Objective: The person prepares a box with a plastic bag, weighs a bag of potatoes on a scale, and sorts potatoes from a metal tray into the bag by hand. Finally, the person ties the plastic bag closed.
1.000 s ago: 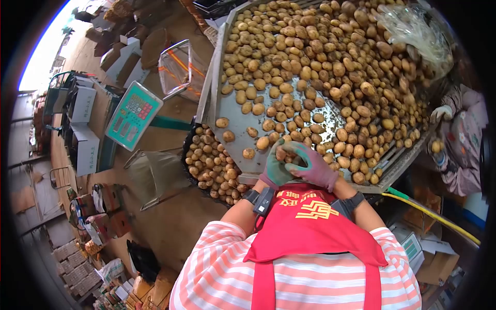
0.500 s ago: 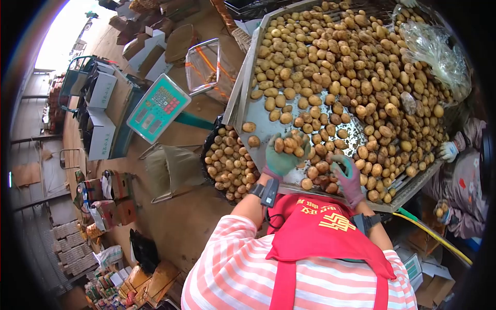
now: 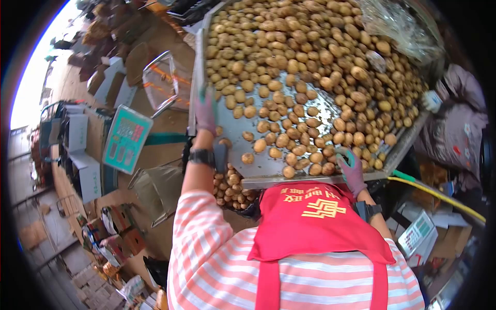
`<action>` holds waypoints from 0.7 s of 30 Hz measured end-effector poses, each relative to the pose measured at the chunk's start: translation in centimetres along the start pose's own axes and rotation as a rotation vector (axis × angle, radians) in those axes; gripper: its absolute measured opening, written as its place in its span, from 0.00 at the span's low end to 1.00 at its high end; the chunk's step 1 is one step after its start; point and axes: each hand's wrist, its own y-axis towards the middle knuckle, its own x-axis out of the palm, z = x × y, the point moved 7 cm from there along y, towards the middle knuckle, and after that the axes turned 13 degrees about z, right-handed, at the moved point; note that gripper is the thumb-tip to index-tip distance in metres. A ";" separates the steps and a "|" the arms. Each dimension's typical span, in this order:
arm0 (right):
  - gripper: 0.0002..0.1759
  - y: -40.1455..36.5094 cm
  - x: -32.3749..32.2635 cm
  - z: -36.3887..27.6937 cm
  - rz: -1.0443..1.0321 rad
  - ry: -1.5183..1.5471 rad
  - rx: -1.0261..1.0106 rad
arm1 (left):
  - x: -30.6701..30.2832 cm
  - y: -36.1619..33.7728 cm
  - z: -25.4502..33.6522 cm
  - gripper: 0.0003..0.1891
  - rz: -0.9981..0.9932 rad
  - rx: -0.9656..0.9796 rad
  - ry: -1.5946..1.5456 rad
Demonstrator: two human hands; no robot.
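My left hand [image 3: 205, 114], in a green and purple glove, is at the left rim of the metal sorting tray [image 3: 305, 182], above the black-lined container of potatoes [image 3: 226, 188]. Motion blurs its fingers, and I cannot make out any potato in it. By the tray's near edge, my right hand [image 3: 352, 170], gloved alike, has its fingers curved and apart, beside loose potatoes [image 3: 315, 169]. Nothing shows in its grasp. A large heap of potatoes [image 3: 310, 36] covers the far and right parts of the tray.
A green-faced scale [image 3: 127, 138] stands left of the tray, near white boxes [image 3: 85, 175] and a cloth folding stool [image 3: 160, 188]. Clear plastic [image 3: 400, 26] lies at the back right. Another person's gloved hand [image 3: 431, 101] touches the right rim. A yellow hose [image 3: 439, 195] runs below.
My left hand has moved left from over the tray to its rim; the potatoes it held are no longer visible. My right hand stays near the front edge. The whole view has shifted.
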 end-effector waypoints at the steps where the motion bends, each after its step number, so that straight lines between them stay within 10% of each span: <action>1: 0.16 -0.5 -0.8 0.0 0.107 -0.143 -0.051 | 2.0 -2.7 -1.1 0.20 -0.069 0.276 0.278; 2: 0.18 -0.5 -0.8 1.1 0.030 -0.150 0.029 | 3.7 -5.0 -2.3 0.21 -0.130 0.559 0.556; 12: 0.13 -0.9 -3.3 2.5 0.057 -0.101 0.056 | 11.4 -6.8 -2.9 0.28 -0.465 0.404 1.456; 21: 0.14 0.1 -1.8 -1.3 -0.001 -0.203 -0.125 | 11.0 -7.1 -2.1 0.14 -0.513 0.523 1.135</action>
